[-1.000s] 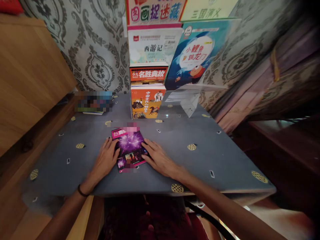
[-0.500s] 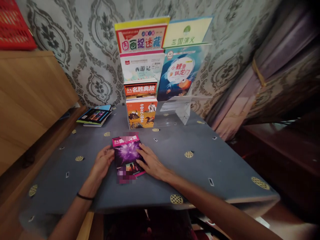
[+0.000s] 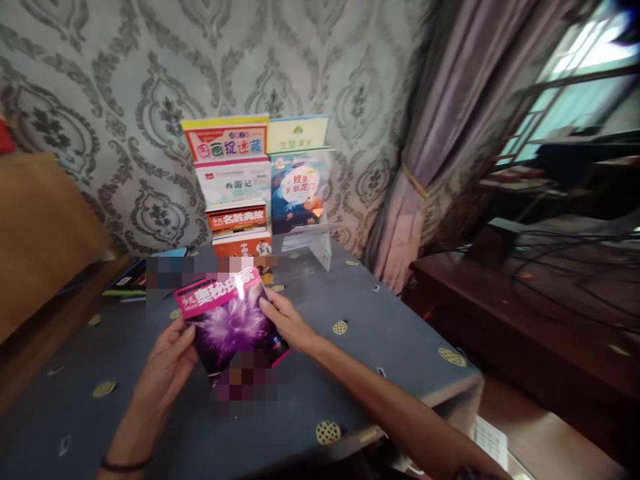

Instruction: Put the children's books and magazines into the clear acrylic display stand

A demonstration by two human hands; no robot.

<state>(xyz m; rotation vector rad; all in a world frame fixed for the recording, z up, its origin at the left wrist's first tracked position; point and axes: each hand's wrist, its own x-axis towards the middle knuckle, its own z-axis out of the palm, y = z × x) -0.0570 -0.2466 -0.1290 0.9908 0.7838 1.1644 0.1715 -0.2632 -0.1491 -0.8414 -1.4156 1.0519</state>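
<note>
A purple and pink book [image 3: 230,327] with a bright burst on its cover is held up over the table, tilted toward me. My left hand [image 3: 173,360] grips its left edge, thumb on the front. On the opposite side, my right hand [image 3: 289,321] closes on the right edge, thumb on the cover. Blurred patches hide the book's lower part and some of its top edge. Just behind it stands a clear display rack [image 3: 324,248] with several books, among them an orange book [image 3: 235,248], a white book [image 3: 233,183] and a blue fish book [image 3: 300,193].
A grey-blue cloth with yellow pineapples covers the table [image 3: 345,360]. More books [image 3: 127,280] lie flat at the back left, beside a wooden cabinet [image 3: 45,233]. To the right are a tied curtain [image 3: 417,160] and a dark red surface [image 3: 500,300] with tangled cables.
Both hands have raised the purple book from the tabletop and tilted it up. My view has swung right, bringing the window and cables into sight.
</note>
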